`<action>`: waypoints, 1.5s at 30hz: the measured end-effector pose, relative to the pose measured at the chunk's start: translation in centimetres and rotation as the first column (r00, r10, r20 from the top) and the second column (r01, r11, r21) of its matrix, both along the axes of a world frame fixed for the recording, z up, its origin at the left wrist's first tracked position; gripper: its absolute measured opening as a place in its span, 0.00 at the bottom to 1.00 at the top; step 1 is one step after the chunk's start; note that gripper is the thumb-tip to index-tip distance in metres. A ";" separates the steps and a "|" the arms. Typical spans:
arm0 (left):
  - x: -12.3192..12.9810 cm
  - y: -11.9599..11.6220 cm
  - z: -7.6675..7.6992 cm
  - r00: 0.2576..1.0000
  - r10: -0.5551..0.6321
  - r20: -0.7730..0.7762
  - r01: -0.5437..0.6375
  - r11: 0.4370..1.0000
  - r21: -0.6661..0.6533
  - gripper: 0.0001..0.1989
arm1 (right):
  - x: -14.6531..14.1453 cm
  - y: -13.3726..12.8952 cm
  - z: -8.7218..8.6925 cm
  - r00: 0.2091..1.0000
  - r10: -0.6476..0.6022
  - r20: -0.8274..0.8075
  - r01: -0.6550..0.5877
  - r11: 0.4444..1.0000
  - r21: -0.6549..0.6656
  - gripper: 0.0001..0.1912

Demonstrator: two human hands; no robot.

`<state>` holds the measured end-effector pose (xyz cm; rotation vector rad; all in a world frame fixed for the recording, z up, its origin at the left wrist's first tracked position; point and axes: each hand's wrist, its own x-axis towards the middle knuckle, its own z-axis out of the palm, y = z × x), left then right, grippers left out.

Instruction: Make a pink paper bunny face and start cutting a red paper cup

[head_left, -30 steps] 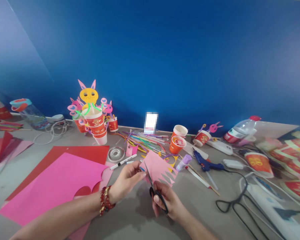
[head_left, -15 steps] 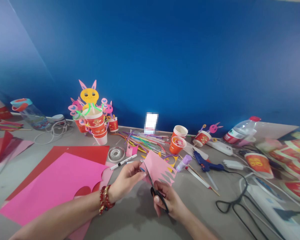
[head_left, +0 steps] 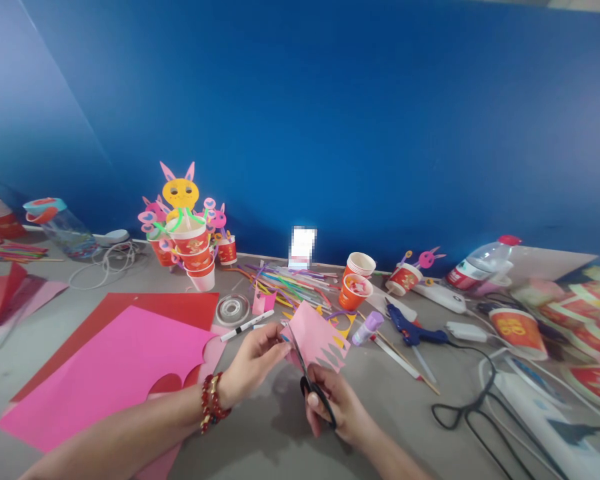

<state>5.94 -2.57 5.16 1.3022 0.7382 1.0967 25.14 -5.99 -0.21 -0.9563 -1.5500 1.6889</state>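
Observation:
My left hand (head_left: 254,360), with a red bead bracelet (head_left: 211,403) at the wrist, pinches the left edge of a light pink paper (head_left: 313,327). Pointed notches run along the paper's lower right side. My right hand (head_left: 335,403) is closed around the black handles of a pair of scissors (head_left: 307,380). The blades point up and left across the paper, with the tips close to my left fingertips. A small blue spot shows by those fingertips. Bright pink paper (head_left: 115,373) lies over red paper (head_left: 180,307) to the left.
A marker (head_left: 247,325) and a tape roll (head_left: 233,309) lie beyond my left hand. Pipe cleaners (head_left: 295,283), a cup of scraps (head_left: 355,292), a glue stick (head_left: 368,328) and a blue glue gun (head_left: 413,328) sit behind and right. Stacked cups (head_left: 193,247) with a yellow bunny face stand back left.
The light pink paper has shifted and tilted slightly between my hands. Both hands keep their hold and stay in nearly the same place.

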 end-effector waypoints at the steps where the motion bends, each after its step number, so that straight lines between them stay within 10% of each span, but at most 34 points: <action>1: -0.1 0.1 0.0 1.000 0.023 -0.009 -0.023 1.000 0.008 0.12 | 0.0 -0.1 0.1 1.000 0.014 -0.011 -0.014 1.000 -0.010 0.31; 10: -0.8 1.4 0.0 0.984 0.133 -0.115 -0.116 0.982 0.148 0.13 | 0.0 -0.5 1.9 0.991 0.102 -0.090 -0.109 0.991 -0.074 0.29; 45: -0.3 0.5 1.2 0.993 -0.092 -0.075 0.095 0.994 0.044 0.14 | 0.0 0.1 0.5 0.999 0.012 0.048 -0.012 1.000 -0.009 0.31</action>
